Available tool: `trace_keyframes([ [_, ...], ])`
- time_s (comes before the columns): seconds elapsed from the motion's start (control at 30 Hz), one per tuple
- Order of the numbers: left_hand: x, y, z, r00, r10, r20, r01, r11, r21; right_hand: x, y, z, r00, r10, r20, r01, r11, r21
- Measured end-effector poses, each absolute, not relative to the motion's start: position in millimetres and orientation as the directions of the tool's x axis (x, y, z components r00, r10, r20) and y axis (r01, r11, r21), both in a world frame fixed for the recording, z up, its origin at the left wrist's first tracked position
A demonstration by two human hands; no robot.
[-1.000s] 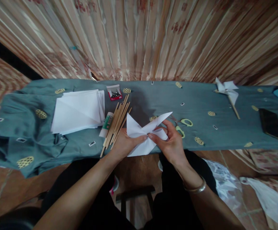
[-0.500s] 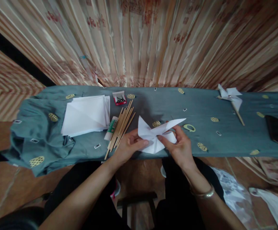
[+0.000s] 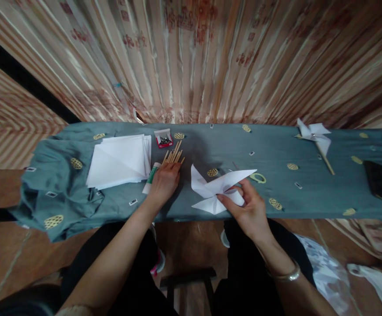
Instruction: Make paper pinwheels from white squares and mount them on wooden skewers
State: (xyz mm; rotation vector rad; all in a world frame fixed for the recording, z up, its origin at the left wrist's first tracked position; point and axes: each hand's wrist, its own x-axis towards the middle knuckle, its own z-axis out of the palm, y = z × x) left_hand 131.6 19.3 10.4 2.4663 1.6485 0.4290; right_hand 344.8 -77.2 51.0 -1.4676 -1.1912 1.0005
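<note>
A white paper pinwheel [image 3: 217, 188], its corners folded in to the middle, is pinched at its centre by my right hand [image 3: 248, 206], thumb in front and fingers behind. It is held over the near edge of the cloth-covered table. My left hand [image 3: 166, 177] is on a bundle of thin wooden sticks [image 3: 175, 154], its fingers curled down over them. Only the sticks' upper ends show; the rest is under the hand and forearm. Beside that hand lies a green and white glue stick [image 3: 151, 175], partly covered.
A stack of white paper [image 3: 118, 160] lies at left. Behind the sticks is a small red box [image 3: 163, 138] of metal pins. Yellow-handled scissors [image 3: 258, 177] rest beyond the right hand. Farther right are a pinwheel on a stick [image 3: 317, 136] and a dark phone [image 3: 380, 181].
My left hand has let go of the paper pinwheel and moved left onto the wooden sticks. My right hand keeps hold of the pinwheel, nearly in place.
</note>
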Motion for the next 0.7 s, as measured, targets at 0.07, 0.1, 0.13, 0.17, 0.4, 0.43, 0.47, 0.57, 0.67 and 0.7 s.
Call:
trace_keyframes([
  [0.07,133,22,11,0.332,0.932,0.146,0.898,-0.359,0.253,346,-81,50,0.161,0.987,0.000,0.235,-0.039,-0.971],
  [0.1,133,23,11,0.320,0.937,0.144,0.904,-0.347,0.249,346,-82,49,0.149,0.989,0.012,0.258,-0.027,-0.966],
  [0.13,134,24,12,0.311,0.939,0.144,0.907,-0.339,0.249,346,-84,48,0.138,0.990,0.025,0.286,-0.016,-0.958],
  [0.17,135,23,13,0.304,0.941,0.148,0.908,-0.333,0.253,346,-85,47,0.132,0.991,0.037,0.317,-0.007,-0.948],
  [0.4,142,18,21,0.245,0.957,0.158,0.769,-0.291,0.570,345,-88,44,0.112,0.991,0.075,0.441,0.018,-0.897],
  [0.43,142,16,23,0.225,0.965,0.132,0.687,-0.254,0.681,345,-88,45,0.110,0.990,0.087,0.449,0.028,-0.893],
  [0.47,143,15,25,0.210,0.974,0.091,0.576,-0.198,0.793,344,-88,47,0.110,0.989,0.103,0.457,0.042,-0.888],
  [0.57,147,6,32,0.220,0.967,-0.131,0.154,0.098,0.983,340,-92,57,0.096,0.983,0.154,0.479,0.090,-0.873],
  [0.67,153,-7,40,0.298,0.894,-0.335,-0.160,0.393,0.905,336,-101,74,0.054,0.972,0.229,0.531,0.166,-0.831],
  [0.7,156,-12,43,0.313,0.875,-0.370,-0.225,0.447,0.866,335,-104,79,0.033,0.964,0.265,0.561,0.202,-0.803],
])
